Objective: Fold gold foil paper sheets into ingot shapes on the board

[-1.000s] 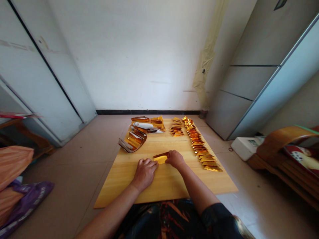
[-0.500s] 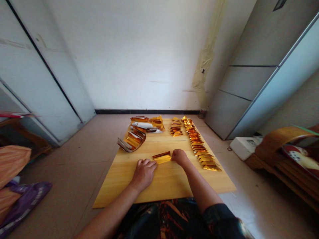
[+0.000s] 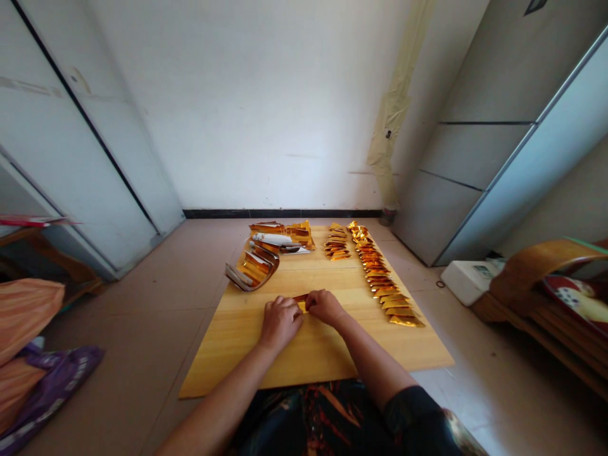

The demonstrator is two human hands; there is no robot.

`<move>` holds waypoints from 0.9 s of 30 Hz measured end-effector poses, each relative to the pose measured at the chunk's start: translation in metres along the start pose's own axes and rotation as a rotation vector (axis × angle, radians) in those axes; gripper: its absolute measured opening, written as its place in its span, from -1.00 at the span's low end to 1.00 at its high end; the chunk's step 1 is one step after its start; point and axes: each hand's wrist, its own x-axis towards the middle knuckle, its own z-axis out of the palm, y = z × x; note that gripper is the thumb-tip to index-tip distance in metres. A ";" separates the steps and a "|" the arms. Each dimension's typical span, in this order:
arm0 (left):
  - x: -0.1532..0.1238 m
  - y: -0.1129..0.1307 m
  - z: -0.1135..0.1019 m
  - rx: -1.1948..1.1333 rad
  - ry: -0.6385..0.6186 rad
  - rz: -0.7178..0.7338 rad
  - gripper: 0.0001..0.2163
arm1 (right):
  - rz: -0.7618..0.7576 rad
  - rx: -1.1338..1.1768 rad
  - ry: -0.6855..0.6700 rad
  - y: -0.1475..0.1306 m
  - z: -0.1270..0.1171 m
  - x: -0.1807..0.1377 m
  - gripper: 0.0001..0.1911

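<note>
A small sheet of gold foil paper (image 3: 303, 306) lies on the wooden board, mostly covered by my hands, with a dark reddish folded edge showing at its far side. My left hand (image 3: 281, 322) is closed with bent fingers on the left end of the foil. From the right, my right hand (image 3: 325, 308) pinches the foil close beside the left one; its fingertips are partly hidden. Folded gold foil pieces stand in a long row (image 3: 380, 278) to the right, and a shorter row (image 3: 337, 242) is at the back.
Loose gold foil sheets (image 3: 259, 267) and a white-wrapped bundle (image 3: 273, 239) are at the board's back left. The wooden board (image 3: 237, 354) is low above the tiled floor. A grey fridge (image 3: 456, 183) and wooden furniture (image 3: 536, 304) flank the right side; a purple bag (image 3: 71, 373) is at left.
My right hand has moved left along the foil and now sits beside my left hand, covering most of the sheet. My left hand has stayed nearly in place.
</note>
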 end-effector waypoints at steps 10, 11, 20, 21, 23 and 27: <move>0.014 -0.002 0.007 -0.033 0.000 -0.323 -0.94 | 0.025 0.017 -0.044 0.008 0.002 0.008 -0.78; 0.014 -0.004 0.007 -0.040 -0.011 -0.323 -0.95 | 0.030 0.032 -0.043 0.009 0.002 0.008 -0.77; 0.003 -0.016 0.008 -0.087 0.061 -0.206 -0.82 | 0.007 0.177 0.070 0.019 0.005 0.000 -0.80; 0.002 -0.014 0.007 -0.087 0.081 -0.204 -0.82 | -0.005 0.202 0.104 0.021 0.008 -0.001 -0.82; 0.002 -0.011 0.006 -0.091 0.108 -0.213 -0.82 | -0.041 0.276 0.163 0.024 0.013 -0.005 -0.88; 0.005 -0.008 0.006 -0.082 0.108 -0.221 -0.75 | -0.115 0.440 0.292 0.031 0.017 -0.009 -0.96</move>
